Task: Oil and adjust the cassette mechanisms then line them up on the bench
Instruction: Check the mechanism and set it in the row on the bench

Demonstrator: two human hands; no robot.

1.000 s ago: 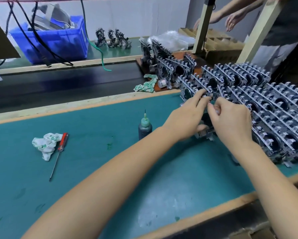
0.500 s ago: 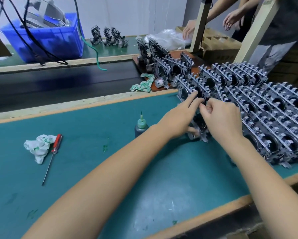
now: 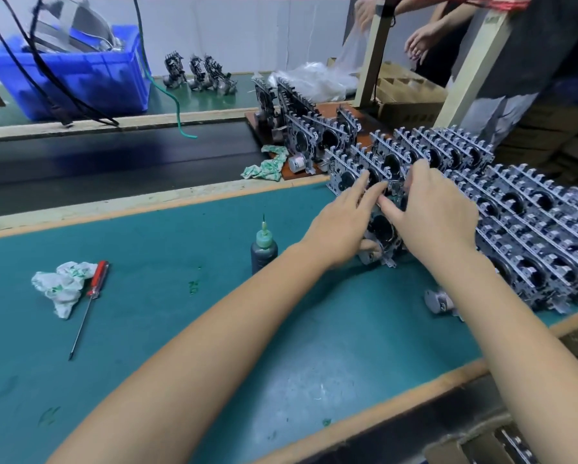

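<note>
Green bench mat (image 3: 213, 329). Cassette mechanism (image 3: 381, 236), upright at the near end of the rows of mechanisms (image 3: 532, 222) on the right. Left hand (image 3: 339, 229): fingers straight, laid on its top, thumb under its side. Right hand (image 3: 435, 209): fingers curled over its top edge, thumb pressing its face. Oil bottle (image 3: 263, 247) just left. Red screwdriver (image 3: 90, 303) touching a crumpled rag (image 3: 61, 284), far left.

Both bare forearms are extended from the lower edge toward the right of centre, where the hands are brought together. The left hand (image 3: 342, 226) is held palm down, fingers stretched forward and thumb tucked beneath. The right hand (image 3: 436, 209) is held with its back to the camera, thumb pointed left toward the left fingertips (image 3: 379, 188), fingers curled forward.
</note>
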